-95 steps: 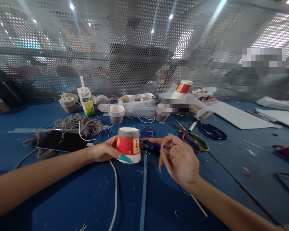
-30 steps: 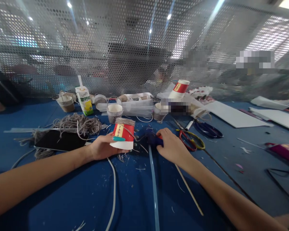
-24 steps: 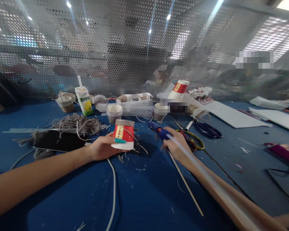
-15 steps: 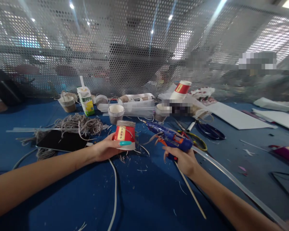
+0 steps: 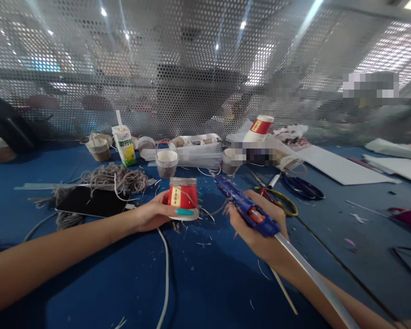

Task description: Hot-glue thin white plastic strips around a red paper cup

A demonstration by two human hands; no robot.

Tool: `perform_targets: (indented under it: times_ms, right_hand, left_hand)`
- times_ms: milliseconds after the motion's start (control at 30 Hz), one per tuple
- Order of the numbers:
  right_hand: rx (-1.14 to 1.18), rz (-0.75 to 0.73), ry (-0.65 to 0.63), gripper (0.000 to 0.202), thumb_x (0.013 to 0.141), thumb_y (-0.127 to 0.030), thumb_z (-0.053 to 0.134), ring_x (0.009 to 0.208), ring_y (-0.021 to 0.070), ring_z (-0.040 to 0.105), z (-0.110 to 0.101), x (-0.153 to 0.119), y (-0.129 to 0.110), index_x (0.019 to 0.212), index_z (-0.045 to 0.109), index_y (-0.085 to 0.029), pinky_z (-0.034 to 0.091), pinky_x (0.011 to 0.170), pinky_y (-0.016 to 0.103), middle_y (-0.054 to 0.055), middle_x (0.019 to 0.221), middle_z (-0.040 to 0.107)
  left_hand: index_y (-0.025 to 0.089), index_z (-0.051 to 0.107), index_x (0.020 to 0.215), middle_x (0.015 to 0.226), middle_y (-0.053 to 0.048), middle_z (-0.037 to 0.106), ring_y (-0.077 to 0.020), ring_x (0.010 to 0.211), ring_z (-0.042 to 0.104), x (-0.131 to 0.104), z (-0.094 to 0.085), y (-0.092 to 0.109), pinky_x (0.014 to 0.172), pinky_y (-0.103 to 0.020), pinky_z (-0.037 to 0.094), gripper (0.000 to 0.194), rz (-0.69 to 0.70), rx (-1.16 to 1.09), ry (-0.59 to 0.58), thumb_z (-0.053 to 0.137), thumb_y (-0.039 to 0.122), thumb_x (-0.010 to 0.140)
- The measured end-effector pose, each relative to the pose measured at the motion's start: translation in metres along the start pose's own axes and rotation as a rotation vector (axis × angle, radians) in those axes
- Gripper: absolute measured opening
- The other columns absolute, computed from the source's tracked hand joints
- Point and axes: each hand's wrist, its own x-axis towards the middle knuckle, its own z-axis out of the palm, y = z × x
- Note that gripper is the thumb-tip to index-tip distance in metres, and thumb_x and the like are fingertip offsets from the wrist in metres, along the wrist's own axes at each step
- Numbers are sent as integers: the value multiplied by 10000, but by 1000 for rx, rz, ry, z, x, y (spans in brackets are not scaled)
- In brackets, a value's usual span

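Note:
My left hand [image 5: 157, 212] is closed around a red and white paper cup [image 5: 188, 197], held upside down with grey yarn wound about its upper end. A loose strand of that yarn runs off to the right. In my right hand [image 5: 260, 228] is a blue glue gun [image 5: 238, 197], gripped with its nozzle pointing up and left, apart from the cup. A long clear glue stick [image 5: 315, 276] sticks out of its rear. Behind the cup stands a small yarn-wrapped cup with a handle [image 5: 166, 164].
Grey yarn [image 5: 113, 179] lies over a dark tablet [image 5: 92, 201] on the left, near a drink carton [image 5: 124, 145]. Scissors [image 5: 303, 186] and white boards [image 5: 342, 165] are on the right. A white cable [image 5: 166, 274] crosses the table in front, and a perforated screen [image 5: 192, 100] stands behind.
My right hand has turned the glue gun, so its rear end has swung down and toward me. The cup stays in my left hand, shifted slightly right and down in view.

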Motion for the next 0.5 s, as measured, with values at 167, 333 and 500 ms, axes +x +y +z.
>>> perform_targets:
  times_ms: [167, 333, 500]
  right_hand:
    - [2, -1, -82, 111, 789, -223, 582, 587, 159, 554, -3, -8, -16, 681, 555, -222, 455, 545, 304, 21, 665, 574]
    - [-37, -106, -72, 74, 773, -191, 596, 591, 162, 564, -1, -8, -16, 720, 560, -228, 474, 566, 324, 25, 678, 583]
    - [-12, -222, -94, 110, 725, -130, 604, 626, 154, 602, 2, -8, -10, 776, 557, -215, 502, 573, 296, 28, 728, 622]
  left_hand:
    - [139, 617, 1066, 970, -69, 705, -198, 899, 661, 0, 0, -1, 909, -355, 438, 526, 20, 12, 19, 798, 122, 572]
    - [125, 625, 1043, 958, -90, 701, -214, 875, 660, 1, 2, -2, 871, -363, 459, 561, 43, 45, 32, 845, 181, 530]
    - [121, 638, 957, 841, -75, 700, -183, 753, 652, 2, 9, -2, 766, -339, 493, 494, 46, 141, 58, 864, 214, 528]
